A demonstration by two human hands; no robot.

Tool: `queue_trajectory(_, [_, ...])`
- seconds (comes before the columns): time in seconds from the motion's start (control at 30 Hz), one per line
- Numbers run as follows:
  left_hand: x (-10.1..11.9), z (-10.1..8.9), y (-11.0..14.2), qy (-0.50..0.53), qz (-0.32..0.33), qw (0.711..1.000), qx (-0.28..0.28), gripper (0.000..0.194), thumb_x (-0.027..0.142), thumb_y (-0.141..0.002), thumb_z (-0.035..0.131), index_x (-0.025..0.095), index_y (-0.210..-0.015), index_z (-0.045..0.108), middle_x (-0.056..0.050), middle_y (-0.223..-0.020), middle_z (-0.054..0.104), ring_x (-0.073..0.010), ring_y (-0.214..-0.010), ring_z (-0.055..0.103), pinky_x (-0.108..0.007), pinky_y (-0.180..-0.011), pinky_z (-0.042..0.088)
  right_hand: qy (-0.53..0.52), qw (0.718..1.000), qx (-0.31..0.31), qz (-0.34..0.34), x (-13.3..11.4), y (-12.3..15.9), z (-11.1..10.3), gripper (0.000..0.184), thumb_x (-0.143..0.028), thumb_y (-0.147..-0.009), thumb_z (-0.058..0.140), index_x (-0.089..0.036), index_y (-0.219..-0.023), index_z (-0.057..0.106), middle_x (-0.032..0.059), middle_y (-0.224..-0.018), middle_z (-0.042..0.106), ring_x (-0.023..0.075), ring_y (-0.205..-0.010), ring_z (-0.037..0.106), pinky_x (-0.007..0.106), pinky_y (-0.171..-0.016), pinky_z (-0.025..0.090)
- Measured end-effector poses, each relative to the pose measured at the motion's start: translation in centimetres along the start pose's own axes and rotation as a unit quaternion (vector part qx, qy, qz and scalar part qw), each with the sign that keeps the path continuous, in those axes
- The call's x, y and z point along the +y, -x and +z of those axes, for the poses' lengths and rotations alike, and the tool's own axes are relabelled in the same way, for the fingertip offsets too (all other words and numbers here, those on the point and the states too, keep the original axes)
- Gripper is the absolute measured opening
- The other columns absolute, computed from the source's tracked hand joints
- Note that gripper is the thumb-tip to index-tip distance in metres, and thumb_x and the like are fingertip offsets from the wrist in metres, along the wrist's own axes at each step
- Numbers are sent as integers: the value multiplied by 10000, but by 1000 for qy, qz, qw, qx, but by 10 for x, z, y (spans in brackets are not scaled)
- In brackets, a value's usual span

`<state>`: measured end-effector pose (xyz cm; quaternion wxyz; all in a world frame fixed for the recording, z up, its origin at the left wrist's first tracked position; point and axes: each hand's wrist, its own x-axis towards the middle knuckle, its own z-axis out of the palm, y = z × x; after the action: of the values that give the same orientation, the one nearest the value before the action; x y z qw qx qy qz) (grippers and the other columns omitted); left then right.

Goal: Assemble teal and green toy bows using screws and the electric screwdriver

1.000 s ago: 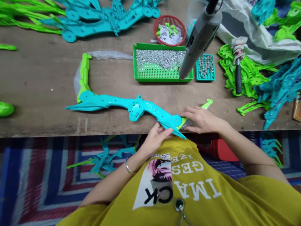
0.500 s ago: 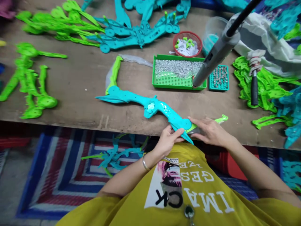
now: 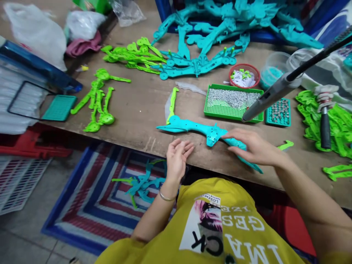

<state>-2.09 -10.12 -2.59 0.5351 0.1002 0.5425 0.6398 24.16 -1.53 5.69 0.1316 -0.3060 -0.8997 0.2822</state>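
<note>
A turquoise plastic toy bow (image 3: 196, 126) lies slantwise along the table's front part. A light green limb (image 3: 172, 104) with a clear plastic strip beside it rises from its left end. My right hand (image 3: 251, 146) reaches over the bow's right half, fingers and thumb across the body, partly hiding it. Another green limb tip (image 3: 286, 145) shows beyond that hand. My left hand (image 3: 177, 157) is off the bow, just below it at the table edge, palm turned up, fingers loosely bent and apart, holding nothing.
Behind the bow stand a green tray (image 3: 233, 117) of small silvery parts, a turquoise tray (image 3: 277, 121) of metal pieces and a red basket (image 3: 244, 84). A grey screwdriver-like tool (image 3: 266, 95) hangs over them. Green parts (image 3: 101, 99) lie left; a black-handled hammer (image 3: 325, 126) lies right.
My left hand has let go of the bow's right end and moved left. My right hand has shifted onto the bow's body. The view has swung left.
</note>
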Motion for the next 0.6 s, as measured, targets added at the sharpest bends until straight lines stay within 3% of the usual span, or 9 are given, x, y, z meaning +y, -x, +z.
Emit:
queue_trajectory(0.13, [4,-2,-25,34,12,999,9,439,388,-763,869,201,-992,544,-103,-975,787,-225,-974,776,-446,-1028,560,44,998,-23,30,-10,-100,47,448,-294,-961,579,-123,-1375,576,196,-1354,661,335,-1268,599,517,-1077,484])
queue_trajectory(0.23, [5,2,-35,35,15,999,4,419,446,-788,849,195,-960,560,-112,-975,787,-232,-985,773,-459,-1054,537,76,991,-53,97,-4,-144,74,506,-297,-932,624,-89,-1391,570,216,-1362,665,366,-1254,609,549,-1076,459])
queue_trajectory(0.37, [13,7,-43,59,-3,998,-11,460,528,-762,845,174,-977,645,-100,-1008,788,-228,-992,766,-436,-1037,545,20,992,-28,118,-5,-148,84,607,-215,-874,669,-84,-1451,536,188,-1385,666,334,-1274,620,492,-1110,461])
queue_trajectory(0.5, [24,11,-43,94,-25,995,-26,456,493,-702,892,166,-958,705,-64,-967,794,-203,-909,762,-421,-996,564,-48,996,-6,71,-14,-134,74,637,-129,-791,693,-64,-1412,568,198,-1365,662,307,-1263,627,471,-1118,475])
queue_trajectory(0.6, [28,14,-36,112,-30,993,-25,497,457,-605,950,161,-928,716,-53,-916,796,-197,-858,755,-404,-937,585,-150,986,-17,75,-18,-149,67,664,-138,-772,698,-72,-1416,548,198,-1350,660,285,-1207,654,463,-1074,519])
